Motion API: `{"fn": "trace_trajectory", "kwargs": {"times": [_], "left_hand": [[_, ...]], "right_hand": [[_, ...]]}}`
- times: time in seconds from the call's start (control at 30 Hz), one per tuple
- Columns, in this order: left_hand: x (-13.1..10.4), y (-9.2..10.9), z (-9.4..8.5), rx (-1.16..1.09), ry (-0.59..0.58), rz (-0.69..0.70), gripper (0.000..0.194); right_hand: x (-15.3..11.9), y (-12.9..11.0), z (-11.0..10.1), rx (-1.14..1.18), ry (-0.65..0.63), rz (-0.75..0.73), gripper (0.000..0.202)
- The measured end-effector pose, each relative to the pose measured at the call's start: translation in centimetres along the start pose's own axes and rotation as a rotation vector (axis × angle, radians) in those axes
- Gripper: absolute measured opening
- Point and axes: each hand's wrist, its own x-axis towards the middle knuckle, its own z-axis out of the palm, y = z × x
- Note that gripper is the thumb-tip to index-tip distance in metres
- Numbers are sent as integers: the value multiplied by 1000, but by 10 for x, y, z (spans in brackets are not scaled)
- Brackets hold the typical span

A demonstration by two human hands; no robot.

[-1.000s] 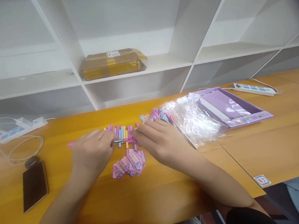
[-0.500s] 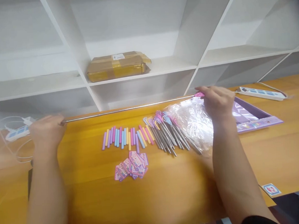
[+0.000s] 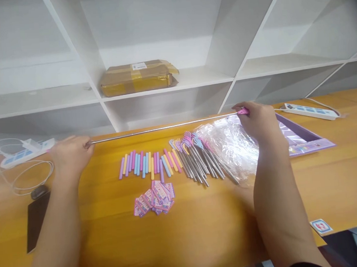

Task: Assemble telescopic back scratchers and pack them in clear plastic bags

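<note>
1. Head view: left hand [image 3: 70, 155] and right hand [image 3: 260, 119] hold 1 thin telescopic metal rod [image 3: 163, 128] by its ends, fully drawn out, spanning above the tabletop [image 3: 201, 228] roughly parallel to its far edge.
2. Left fingers are closed around the bare metal end; the exact grip is hidden by the hand. Right fingers pinch the pink tip [image 3: 243, 111] at the other end.
3. Rod sits off the surface, above and behind the row of coloured sleeves [image 3: 148, 163], not touching them.
4. Step in hand, as I read it: extension check or stretch of 1 rod from the batch. It looks at or near full length; no sag or kink visible.
5. Next move likely calls for collapsing it: keep both ends in line, push straight along the axis, no side load, since the thin sections would bend easily.
6. Keep the rod clear of the bundle of collapsed rods [image 3: 202, 164] with claw-like heads, lying just right of the sleeves and partly on the clear plastic bag [image 3: 236, 146].
7. Other items: pile of pink tags [image 3: 154, 198] near the front, purple box [image 3: 298, 135] behind the right forearm, phone [image 3: 36, 220] at left, power strip [image 3: 26, 151] just beyond the left hand, second power strip [image 3: 310, 111] at far right.
8. Brown parcel [image 3: 138, 76] on the shelf [image 3: 193, 75], well apart.
</note>
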Motion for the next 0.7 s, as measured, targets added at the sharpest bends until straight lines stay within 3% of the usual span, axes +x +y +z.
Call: {"fn": "trace_trajectory", "kwargs": {"times": [0.27, 0.4, 0.5, 0.7], "left_hand": [[0, 3, -3, 41, -59, -7, 27], [2, -5, -7, 62, -91, -2, 29], [4, -16, -10, 97, -47, 9, 26], [7, -33, -14, 96, -11, -3, 22]], "right_hand": [[-2, -12, -4, -122, -7, 84, 27], [-5, -26, -6, -122, -100, 107, 24], [-6, -27, -10, -141, -171, 144, 29], [-5, -21, -16, -87, -94, 128, 37]]}}
